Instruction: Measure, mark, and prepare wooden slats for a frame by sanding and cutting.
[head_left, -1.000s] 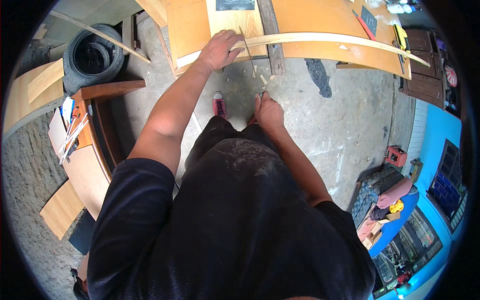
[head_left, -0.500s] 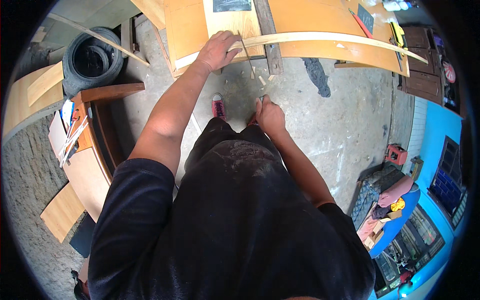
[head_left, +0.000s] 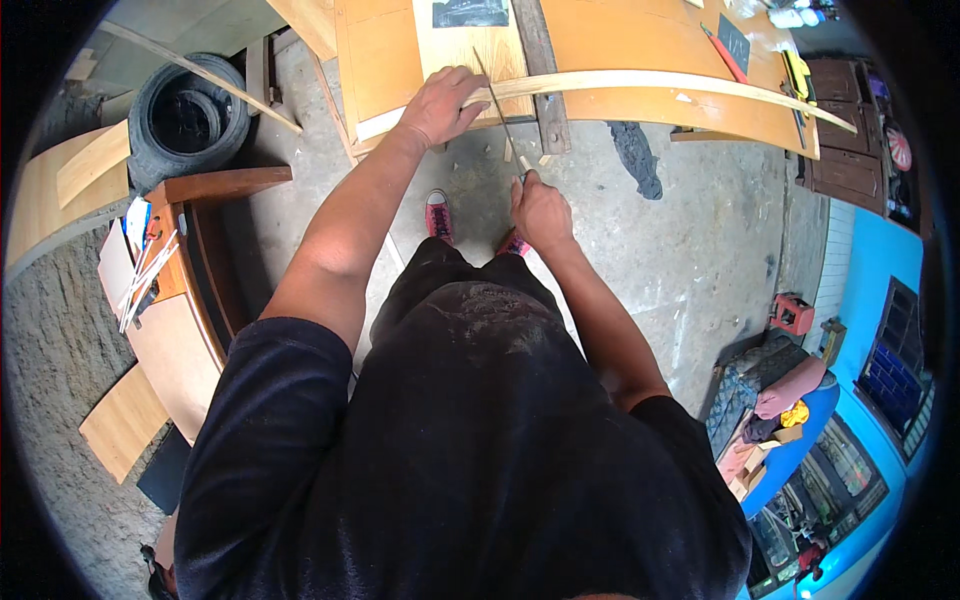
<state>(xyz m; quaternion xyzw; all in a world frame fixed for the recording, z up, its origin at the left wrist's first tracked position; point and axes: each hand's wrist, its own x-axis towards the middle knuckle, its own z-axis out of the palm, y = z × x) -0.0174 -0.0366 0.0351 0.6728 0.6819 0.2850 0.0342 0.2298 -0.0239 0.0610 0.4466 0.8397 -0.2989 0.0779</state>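
Note:
A long, pale wooden strip (head_left: 640,82) lies across the front of the orange-brown worktable (head_left: 640,35). My left hand (head_left: 445,105) is closed over its left part, pressing it down, fingers on top and thumb on the near side. Just right of that thumb, the thin blade of a handsaw (head_left: 503,125) crosses the strip, pointing away from me. My right hand (head_left: 543,212) is wrapped around the saw's handle, in front of the table edge. Whether the blade has cut into the strip is too small to tell.
A light board (head_left: 430,45) and a dark, worn plank (head_left: 545,105) lie under the strip. Small offcuts (head_left: 545,159) and a dark cloth-like piece (head_left: 635,160) are on the concrete floor. Old tires (head_left: 190,120) and a wooden cabinet (head_left: 190,250) stand to the left.
My right hand has pushed forward, away from me, and the saw blade now reaches farther past the strip. My left hand stays on the strip.

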